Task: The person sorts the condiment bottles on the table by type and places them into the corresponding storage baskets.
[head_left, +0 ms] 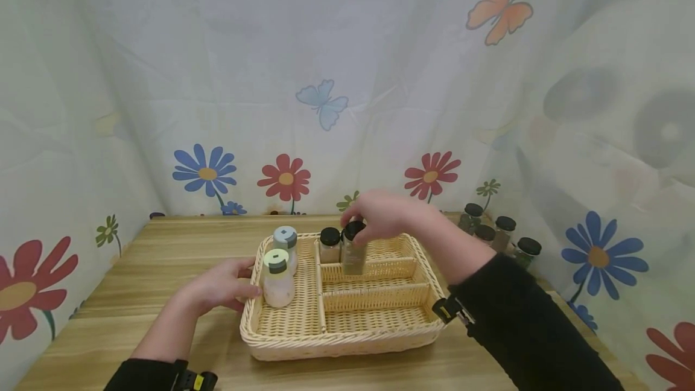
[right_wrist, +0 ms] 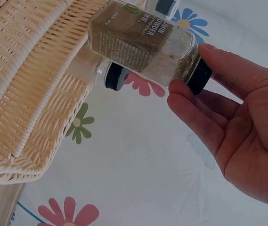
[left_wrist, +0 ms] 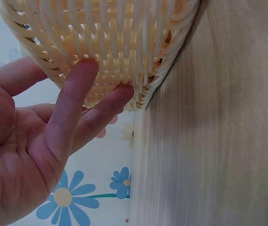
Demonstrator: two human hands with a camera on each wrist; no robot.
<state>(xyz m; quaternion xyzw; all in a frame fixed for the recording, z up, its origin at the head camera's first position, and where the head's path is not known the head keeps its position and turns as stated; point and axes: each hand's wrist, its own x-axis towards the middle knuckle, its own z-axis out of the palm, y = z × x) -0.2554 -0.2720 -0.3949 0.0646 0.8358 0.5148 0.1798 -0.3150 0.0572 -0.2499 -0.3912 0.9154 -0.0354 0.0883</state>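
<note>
Head view: the right hand (head_left: 382, 215) reaches over the wicker basket (head_left: 336, 343) on the table (head_left: 163, 258) and pinches the black cap of a spice jar (head_left: 354, 255), which hangs upright just above the far right compartment, beside a second jar (head_left: 329, 245) already standing there.
Left side: the left hand (head_left: 219, 285) rests against the basket's left wall, next to two pale bottles (head_left: 279, 279) in the big left section.
Waiting stock: more dark-capped jars (head_left: 502, 234) stand on the table, off to the right near the curtain.
Left wrist view: straight fingers (left_wrist: 72, 103) press on the weave of the basket; this hand is flat and grips nothing.
Right wrist view: fingertips (right_wrist: 185, 101) curl round the jar's cap; greenish powder shows through the glass.
Step in hand: to my eye, the jar is being set down in its compartment.
Next move: it looks to need a straight drop beside its neighbour, then letting go.
Hard to see: the jar's base is hidden behind a divider, so I cannot say whether it touches the bottom; its label is too small to read.
</note>
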